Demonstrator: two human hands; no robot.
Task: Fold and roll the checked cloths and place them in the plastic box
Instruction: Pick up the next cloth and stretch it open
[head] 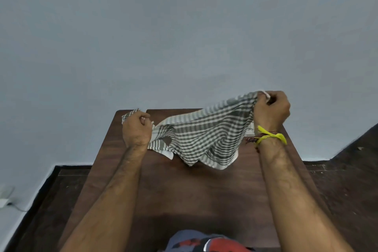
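A grey-and-white checked cloth [204,135] hangs stretched between my two hands above the dark wooden table [184,190]. My left hand [137,129] grips one corner at the table's far left. Raised higher at the far right, my right hand [271,110] is closed on the opposite corner. The cloth sags in the middle, and its lower folds touch or nearly touch the tabletop. A plastic box does not show in the head view.
A pale blue-grey wall rises just behind the table's far edge. Dark floor runs along both sides of the table. A white plug or adapter with a cable [6,196] sits low on the left wall. A yellow thread [270,136] is tied round my right wrist.
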